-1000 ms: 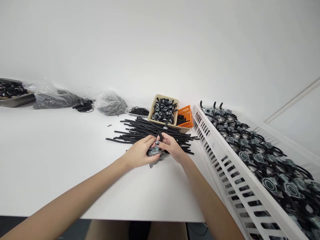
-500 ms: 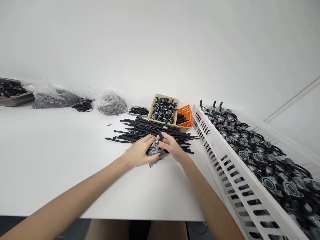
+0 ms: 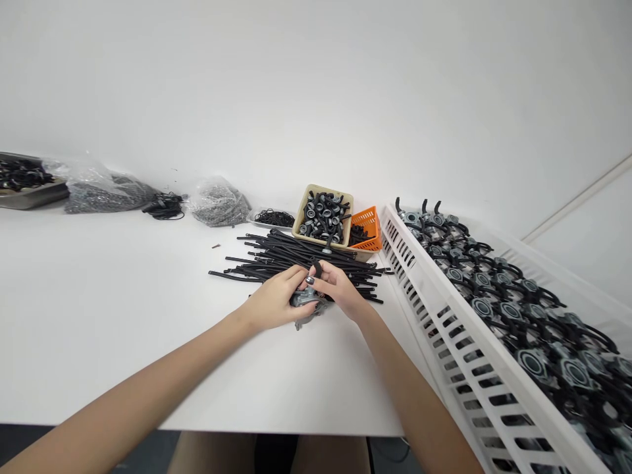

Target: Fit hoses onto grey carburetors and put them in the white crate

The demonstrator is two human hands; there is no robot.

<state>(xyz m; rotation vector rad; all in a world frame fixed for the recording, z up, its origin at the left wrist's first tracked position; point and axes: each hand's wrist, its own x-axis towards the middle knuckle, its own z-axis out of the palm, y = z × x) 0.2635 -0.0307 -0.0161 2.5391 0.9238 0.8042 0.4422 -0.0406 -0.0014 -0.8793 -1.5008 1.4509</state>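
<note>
Just ahead of both grips, a loose heap of black rubber hoses lies on the white counter, its near side running under the hands. The left grip is closed around a grey metal fitting, which sits between the two hands, low over the counter and partly hidden by the fingers. The right grip is closed too, its fingertips at the fitting, with a short black piece standing up between the hands; its exact form is too small to tell. Beyond the hoses, a beige basket full of grey-and-black parts stands beside a smaller orange basket. To the right of the grips runs a white slatted tray packed with metal fittings with black hooked arms. Well to the left of the grips lie plastic bags of small grey parts, a coil of black cord and a metal tray.
</note>
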